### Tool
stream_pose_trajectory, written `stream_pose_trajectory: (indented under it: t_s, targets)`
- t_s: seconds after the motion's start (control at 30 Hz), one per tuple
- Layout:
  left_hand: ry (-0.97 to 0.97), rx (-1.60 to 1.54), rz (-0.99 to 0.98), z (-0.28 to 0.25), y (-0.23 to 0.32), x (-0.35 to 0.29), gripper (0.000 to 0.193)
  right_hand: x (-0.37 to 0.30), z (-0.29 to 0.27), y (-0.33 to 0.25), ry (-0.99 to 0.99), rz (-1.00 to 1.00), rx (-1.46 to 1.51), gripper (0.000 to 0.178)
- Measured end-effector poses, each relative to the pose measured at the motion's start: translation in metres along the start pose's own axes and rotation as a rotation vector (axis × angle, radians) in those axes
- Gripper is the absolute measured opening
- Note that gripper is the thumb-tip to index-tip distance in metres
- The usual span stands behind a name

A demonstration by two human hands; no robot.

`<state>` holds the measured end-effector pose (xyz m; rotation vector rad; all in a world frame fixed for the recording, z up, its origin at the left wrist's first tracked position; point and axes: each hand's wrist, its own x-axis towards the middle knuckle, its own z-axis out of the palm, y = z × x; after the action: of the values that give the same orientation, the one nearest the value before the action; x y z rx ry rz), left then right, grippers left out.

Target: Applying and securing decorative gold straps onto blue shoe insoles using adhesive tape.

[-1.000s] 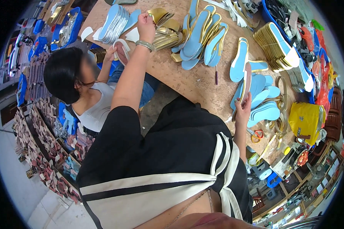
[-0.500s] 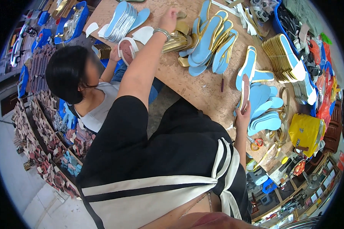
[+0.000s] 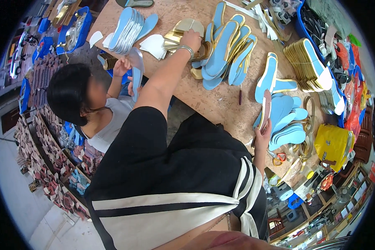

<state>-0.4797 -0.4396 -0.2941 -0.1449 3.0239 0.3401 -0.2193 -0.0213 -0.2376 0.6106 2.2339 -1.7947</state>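
Observation:
My left hand (image 3: 191, 40), with a bracelet at the wrist, is at a pile of rounded gold shoe pieces (image 3: 176, 36). Its fingers are bent together on the edge of a pale gold piece (image 3: 189, 25); the palm side is hidden. Just right of that hand lies a heap of light-blue soles with gold edging (image 3: 221, 48). My right hand (image 3: 262, 135) is closed around the lower end of a long mauve-brown insole (image 3: 266, 111), held tilted upright. Beside it lie loose blue soles (image 3: 284, 109) and a small stack of blue soles (image 3: 288, 136).
A seated co-worker (image 3: 93, 104) at left handles a blue sole (image 3: 136, 83). On the table (image 3: 208, 98) are silver-edged soles (image 3: 127, 35), white pieces (image 3: 154, 46), a tied gold-edged stack (image 3: 306, 64), an awl-like tool (image 3: 240, 96) and orange-handled scissors (image 3: 279, 158). A yellow bag (image 3: 333, 143) sits right.
My left hand has come nearer and slightly right, down onto the gold pieces. My right hand still holds the insole, shifted slightly. The co-worker's mauve-and-white piece has given way to a blue sole.

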Motion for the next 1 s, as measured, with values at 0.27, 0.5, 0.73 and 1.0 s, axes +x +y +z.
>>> stream_pose_trajectory:
  t_s: [0.27,0.5,0.73,1.0]
  targets:
    - [0.221,-1.054,-0.419,0.003,-0.062,0.015,0.018,0.002,0.01,-0.011,-0.062,0.015,0.102,0.074]
    - [0.264,-0.536,-0.365,-0.026,-0.044,-0.015,0.018,0.007,0.022,-0.02,-0.115,-0.048,0.08,0.075]
    - [0.485,-0.542,-0.49,0.0,-0.023,-0.072,0.039,0.003,0.024,-0.018,-0.135,-0.025,0.099,0.073]
    - [0.585,-0.466,-0.412,0.024,-0.023,-0.103,0.033,0.003,0.032,-0.017,-0.168,-0.051,0.102,0.074]
